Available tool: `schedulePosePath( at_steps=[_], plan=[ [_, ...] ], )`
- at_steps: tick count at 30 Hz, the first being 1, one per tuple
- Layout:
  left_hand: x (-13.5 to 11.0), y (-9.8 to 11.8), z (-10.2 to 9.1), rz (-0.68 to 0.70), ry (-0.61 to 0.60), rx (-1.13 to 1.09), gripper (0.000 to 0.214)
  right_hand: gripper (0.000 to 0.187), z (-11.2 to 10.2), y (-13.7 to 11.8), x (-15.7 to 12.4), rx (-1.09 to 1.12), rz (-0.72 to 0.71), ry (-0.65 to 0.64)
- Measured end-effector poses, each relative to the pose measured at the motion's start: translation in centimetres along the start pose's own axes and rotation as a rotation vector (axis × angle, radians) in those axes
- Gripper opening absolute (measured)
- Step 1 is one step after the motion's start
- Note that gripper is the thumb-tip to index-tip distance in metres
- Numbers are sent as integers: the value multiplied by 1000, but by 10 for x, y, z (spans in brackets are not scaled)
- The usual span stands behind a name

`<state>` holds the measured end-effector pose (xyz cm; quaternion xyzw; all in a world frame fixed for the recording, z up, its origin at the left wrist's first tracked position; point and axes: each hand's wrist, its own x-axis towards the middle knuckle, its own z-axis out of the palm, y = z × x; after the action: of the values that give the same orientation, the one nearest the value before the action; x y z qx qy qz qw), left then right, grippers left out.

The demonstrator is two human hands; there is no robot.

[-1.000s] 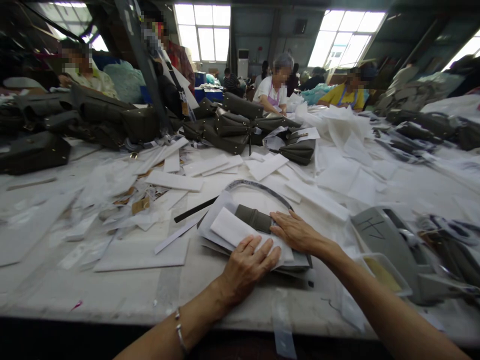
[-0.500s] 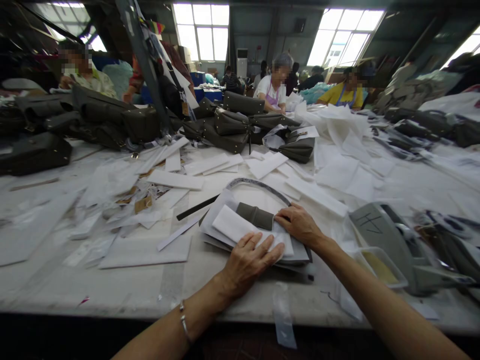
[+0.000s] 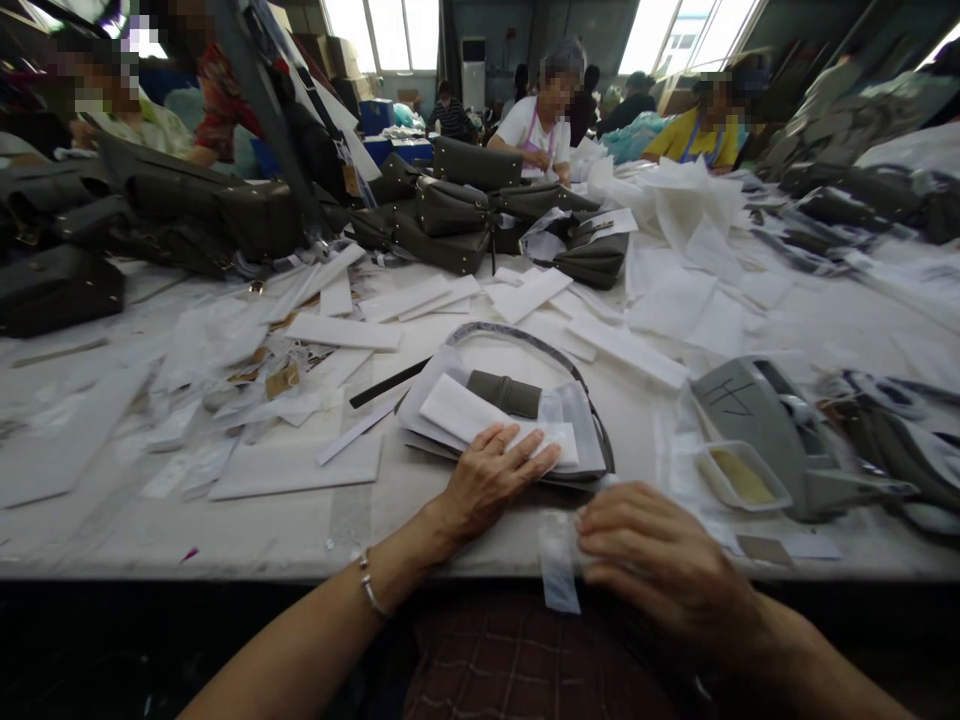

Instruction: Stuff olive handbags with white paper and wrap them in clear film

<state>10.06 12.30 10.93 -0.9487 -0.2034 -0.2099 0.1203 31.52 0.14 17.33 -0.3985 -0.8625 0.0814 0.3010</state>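
My left hand lies flat with fingers spread, pressing a folded white padding strip onto a dark grey-green bag. The bag lies on the table with white sheet around it, and its flap shows above the strip. A dark strap, partly wrapped in plastic, arches behind the bag. Near the table's front edge is my right hand, somewhat blurred, its fingers curled together. Whatever those fingers hold is hidden. Beside their tips, a clear plastic strip hangs over the edge.
A grey tape dispenser marked in black stands right, beside a clear plastic tub. Loose white padding pieces and paper tags litter the left. Dark bags are piled behind. Across the table, several people work.
My right hand has left the bag's right side and moved toward me, down to the front edge beside the clear strip. My left hand stays on the padding strip. The view has tilted down.
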Motion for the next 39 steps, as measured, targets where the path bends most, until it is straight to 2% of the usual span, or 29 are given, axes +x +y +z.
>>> schedulePosePath(
  at_steps=[2,4,7,10,13,16,20,26,31,35,39],
  plan=[
    [0,0,0,2,-3,6,43,36,18,-11,-26,-83,-7,-157],
    [0,1,1,9,2,12,44,47,42,-9,-44,-191,25,-207],
    [0,0,1,15,-3,29,46,44,72,2,-53,-223,61,-102],
    [-1,-1,0,27,-25,35,49,31,84,7,-46,-148,39,43],
    [-2,-1,0,39,-38,42,52,30,82,5,-36,-20,44,206],
    [-3,1,1,41,-26,65,55,28,76,2,-27,78,148,328],
    [-2,3,2,49,11,104,53,12,70,-6,-24,183,330,322],
    [0,6,1,51,36,120,49,16,71,-24,-35,366,459,251],
    [-1,8,4,40,46,129,49,17,60,-23,-27,322,393,260],
    [-2,8,4,38,45,137,48,11,42,-13,-4,239,259,310],
    [0,11,2,74,64,157,42,15,32,-8,17,169,154,320]
  ],
)
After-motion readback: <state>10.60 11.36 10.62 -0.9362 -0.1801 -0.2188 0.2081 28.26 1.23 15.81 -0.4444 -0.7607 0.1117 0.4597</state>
